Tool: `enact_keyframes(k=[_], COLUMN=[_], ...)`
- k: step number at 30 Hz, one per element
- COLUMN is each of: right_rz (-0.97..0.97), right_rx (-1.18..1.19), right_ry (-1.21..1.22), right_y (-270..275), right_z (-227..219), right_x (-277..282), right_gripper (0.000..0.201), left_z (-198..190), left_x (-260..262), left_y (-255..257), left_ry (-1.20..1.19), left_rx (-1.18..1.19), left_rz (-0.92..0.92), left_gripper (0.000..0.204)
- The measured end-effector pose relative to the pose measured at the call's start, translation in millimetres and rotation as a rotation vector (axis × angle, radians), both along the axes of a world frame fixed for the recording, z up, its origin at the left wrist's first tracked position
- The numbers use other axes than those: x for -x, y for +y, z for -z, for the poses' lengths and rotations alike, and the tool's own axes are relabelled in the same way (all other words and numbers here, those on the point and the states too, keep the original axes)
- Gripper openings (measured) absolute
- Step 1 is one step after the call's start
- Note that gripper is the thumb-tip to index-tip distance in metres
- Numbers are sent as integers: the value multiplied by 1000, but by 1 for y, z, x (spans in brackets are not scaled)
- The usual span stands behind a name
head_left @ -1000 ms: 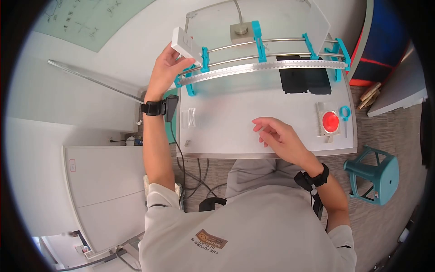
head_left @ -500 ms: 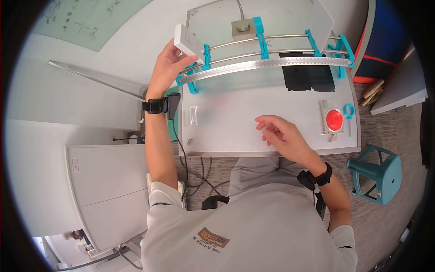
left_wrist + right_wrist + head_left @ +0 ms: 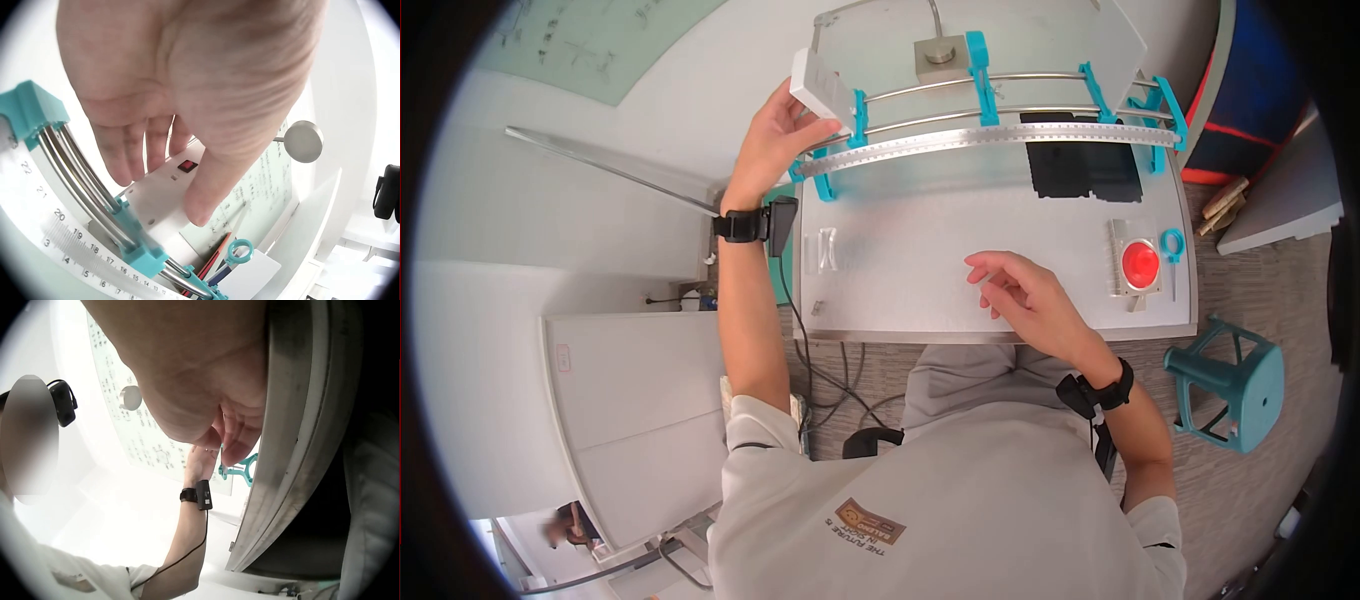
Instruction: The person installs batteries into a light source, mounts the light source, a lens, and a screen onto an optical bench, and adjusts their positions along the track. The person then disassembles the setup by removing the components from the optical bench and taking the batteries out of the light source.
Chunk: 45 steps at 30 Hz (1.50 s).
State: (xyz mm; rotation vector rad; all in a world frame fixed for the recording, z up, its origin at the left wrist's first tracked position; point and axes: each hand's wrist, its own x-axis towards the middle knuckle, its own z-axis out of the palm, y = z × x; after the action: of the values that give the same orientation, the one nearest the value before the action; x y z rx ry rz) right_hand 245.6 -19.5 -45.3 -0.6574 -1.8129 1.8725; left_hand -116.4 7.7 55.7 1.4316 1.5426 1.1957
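At the left end of an optical bench, my left hand (image 3: 772,142) grips a white box (image 3: 820,86) between thumb and fingers. The left wrist view shows a red rocker switch (image 3: 187,165) on the box, with the thumb along one side and the fingers along the other. Right beside the box stands a teal holder (image 3: 859,122) on the paired metal rods (image 3: 925,87). A curved-looking metal ruler (image 3: 1000,136) runs along the bench's front. My right hand (image 3: 1030,297) hovers near the table's front edge, fingers loosely curled with nothing in them.
Further along the rods are more teal holders, one with a white screen (image 3: 1115,60). A black sheet (image 3: 1084,165) lies beneath. To the right lie a red disc (image 3: 1140,264) on a plate and a teal ring (image 3: 1171,244). A teal stool (image 3: 1235,385) stands off the table's right.
The head view has shifted slightly, so the bench sits a little further right and higher. My left hand stays on the white box; my right hand barely moves.
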Motion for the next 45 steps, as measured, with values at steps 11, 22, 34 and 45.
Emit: enact_keyframes(k=[11, 22, 34, 45], right_rz=[-3, 28, 18, 15], right_rx=[-6, 41, 51, 24], right_ry=[-28, -14, -34, -24], right_y=[0, -1, 0, 0], right_z=[0, 5, 2, 2], right_x=[2, 4, 4, 4], right_gripper=[34, 33, 35, 34], left_z=[7, 5, 10, 20], left_x=[16, 18, 21, 31], left_y=[3, 1, 0, 3], left_ry=[458, 483, 459, 475], left_rx=[97, 115, 79, 53], left_rz=[9, 64, 68, 79], left_gripper=[74, 77, 77, 75])
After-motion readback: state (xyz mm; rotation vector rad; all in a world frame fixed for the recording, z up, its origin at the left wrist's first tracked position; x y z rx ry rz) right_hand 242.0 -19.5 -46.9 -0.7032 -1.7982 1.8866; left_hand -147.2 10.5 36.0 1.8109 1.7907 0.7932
